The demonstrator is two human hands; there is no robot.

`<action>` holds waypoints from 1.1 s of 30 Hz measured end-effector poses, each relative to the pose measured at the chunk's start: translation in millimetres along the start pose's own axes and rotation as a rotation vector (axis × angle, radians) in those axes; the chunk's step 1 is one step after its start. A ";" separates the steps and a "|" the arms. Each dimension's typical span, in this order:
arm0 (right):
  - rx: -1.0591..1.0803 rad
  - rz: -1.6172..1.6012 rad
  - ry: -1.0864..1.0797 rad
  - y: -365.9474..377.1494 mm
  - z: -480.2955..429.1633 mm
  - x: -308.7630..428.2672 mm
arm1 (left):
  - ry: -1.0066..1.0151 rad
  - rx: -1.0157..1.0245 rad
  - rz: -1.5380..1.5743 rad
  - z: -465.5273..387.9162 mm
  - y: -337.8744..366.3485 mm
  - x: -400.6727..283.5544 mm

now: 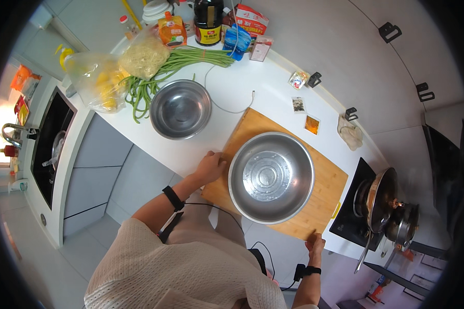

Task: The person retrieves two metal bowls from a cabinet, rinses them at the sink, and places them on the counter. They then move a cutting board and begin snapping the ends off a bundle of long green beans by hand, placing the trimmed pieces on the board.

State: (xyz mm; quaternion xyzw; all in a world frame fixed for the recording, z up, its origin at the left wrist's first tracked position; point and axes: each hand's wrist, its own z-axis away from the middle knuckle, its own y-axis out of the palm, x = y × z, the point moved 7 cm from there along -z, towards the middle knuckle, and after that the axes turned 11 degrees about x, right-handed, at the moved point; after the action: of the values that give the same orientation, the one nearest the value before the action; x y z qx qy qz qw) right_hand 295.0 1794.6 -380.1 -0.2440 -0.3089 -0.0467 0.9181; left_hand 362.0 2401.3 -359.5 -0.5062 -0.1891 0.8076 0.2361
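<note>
A large stainless steel bowl [271,178] stands on a wooden cutting board [328,179] on the white counter, with wet-looking spots inside it. At the board's left edge is my left hand [211,167], its fingers against the wood. My right hand [315,244] grips the board's near right corner, with the thumb on top. A smaller metal bowl [180,109], empty, sits to the left of the board. Beyond it lie long green beans [201,56], a bag of noodles [145,56] and a clear plastic bag with yellow corn [106,87].
On the right, a black cooktop [350,216] bears a lidded pan [382,199] with its handle pointing towards me. A white cable [232,112], small packets [312,124] and a cloth [350,133] lie behind the board. Bottles [208,23] line the back; a sink [48,154] is far left.
</note>
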 end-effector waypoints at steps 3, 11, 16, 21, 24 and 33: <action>0.014 -0.033 -0.064 6.2 -3.1 4.4 | 0.012 -0.028 -0.066 -3.1 -4.9 -0.9; -0.003 0.087 -0.068 18.5 2.4 5.9 | 0.091 -0.068 -0.012 -15.6 -28.5 6.7; 0.072 0.439 -0.076 44.3 40.5 35.9 | 0.183 -0.123 -0.011 -4.2 -33.5 10.2; 0.203 0.297 -0.434 117.8 105.8 102.8 | 0.178 -0.235 0.036 25.3 -41.3 -4.7; 0.607 0.071 -0.196 190.4 126.4 110.0 | 0.113 -0.122 0.178 29.2 -36.6 -13.1; 0.704 -0.130 -0.298 236.2 107.0 132.3 | -0.013 -0.646 0.318 46.2 -99.2 19.6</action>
State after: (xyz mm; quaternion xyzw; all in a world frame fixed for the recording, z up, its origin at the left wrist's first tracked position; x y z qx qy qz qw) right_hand 399.1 2061.3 -327.2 0.1021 -0.4507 0.0400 0.8859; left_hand 331.5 2490.5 -300.6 -0.5726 -0.3551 0.7360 -0.0657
